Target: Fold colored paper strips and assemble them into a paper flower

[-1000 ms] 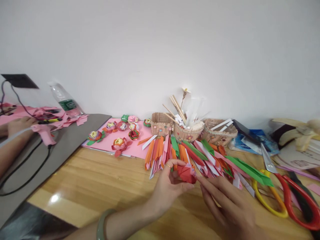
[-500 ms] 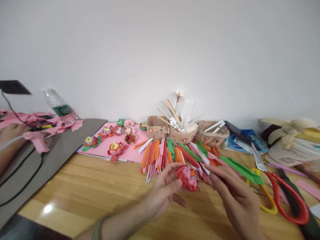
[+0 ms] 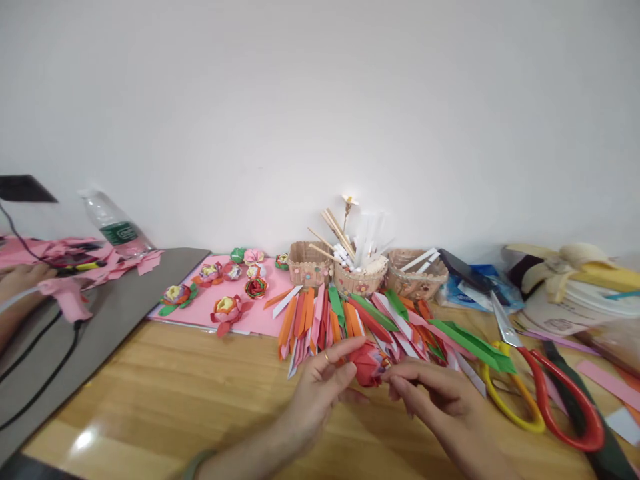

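Note:
A red and pink folded-paper flower (image 3: 367, 365) is held over the front of the table between the thumb and fingers of my left hand (image 3: 325, 383). My right hand (image 3: 435, 400) is closed in a pinch at the flower's right edge, its thumb and forefinger on the petals. Just behind both hands lies a spread of folded paper strips (image 3: 320, 320) in orange, pink, white, red and green. Several finished paper flowers (image 3: 227, 309) rest on a pink sheet (image 3: 270, 320) to the left.
Three small baskets (image 3: 360, 280) stand against the wall, with sticks and white rolls inside. At right are red-handled scissors (image 3: 593, 427), yellow-handled scissors (image 3: 530, 423) and banana peels (image 3: 555, 283). On the left are a pink glue gun (image 3: 70, 300), a bottle (image 3: 117, 230) and another person's hand (image 3: 20, 283).
My right hand has moved left and in against the flower, its fingers now pinching the edge. The flower has turned in my left hand, showing more of its red outer side.

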The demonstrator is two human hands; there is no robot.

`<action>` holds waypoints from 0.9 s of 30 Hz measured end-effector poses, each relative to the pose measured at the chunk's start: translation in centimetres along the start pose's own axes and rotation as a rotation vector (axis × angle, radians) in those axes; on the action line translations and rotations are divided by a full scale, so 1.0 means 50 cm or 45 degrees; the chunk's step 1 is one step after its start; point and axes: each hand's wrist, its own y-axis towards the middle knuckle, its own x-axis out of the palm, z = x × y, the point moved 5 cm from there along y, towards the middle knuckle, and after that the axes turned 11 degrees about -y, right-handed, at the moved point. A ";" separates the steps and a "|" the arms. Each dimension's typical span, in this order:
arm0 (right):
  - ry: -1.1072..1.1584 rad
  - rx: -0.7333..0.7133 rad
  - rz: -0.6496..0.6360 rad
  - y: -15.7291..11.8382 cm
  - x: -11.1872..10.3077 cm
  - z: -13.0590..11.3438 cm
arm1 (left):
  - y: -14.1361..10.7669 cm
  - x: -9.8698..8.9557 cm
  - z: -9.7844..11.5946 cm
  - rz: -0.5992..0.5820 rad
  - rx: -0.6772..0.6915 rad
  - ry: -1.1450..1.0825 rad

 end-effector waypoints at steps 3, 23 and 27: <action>-0.007 0.092 -0.061 0.002 0.009 0.008 | -0.001 -0.002 0.002 -0.006 0.034 0.077; -0.042 0.229 -0.186 0.011 0.038 0.037 | -0.003 0.001 0.024 -0.020 0.312 0.638; -0.042 0.241 -0.202 0.014 0.034 0.033 | -0.001 -0.001 0.024 -0.006 0.305 0.663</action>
